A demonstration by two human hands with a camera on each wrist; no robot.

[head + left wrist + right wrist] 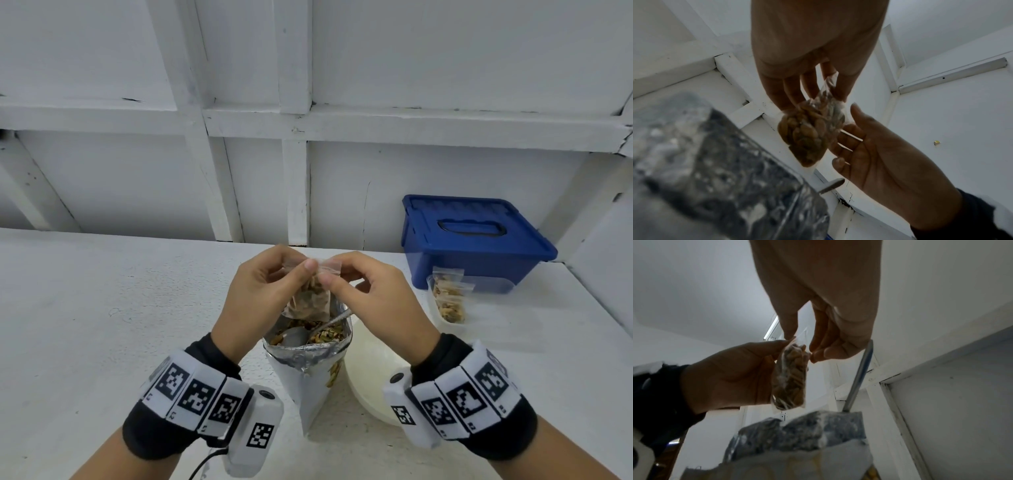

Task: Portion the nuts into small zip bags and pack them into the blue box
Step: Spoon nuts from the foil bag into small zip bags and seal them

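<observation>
A small clear zip bag (310, 298), packed with brown and green nuts, hangs upright above the big foil nut bag (308, 356), its top strip pinched from both sides. The foil bag stands open on the worktop (102, 308), a metal spoon (325, 325) resting in its nuts. To the right, the blue box (476, 240) sits with its lid on, and filled zip bags (448, 298) lie in a clear tub (493, 286) just in front of it.

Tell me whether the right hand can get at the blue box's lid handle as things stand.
Probably not yet: the right hand pinches the zip bag together with the left hand. The path to the blue box looks free.
</observation>
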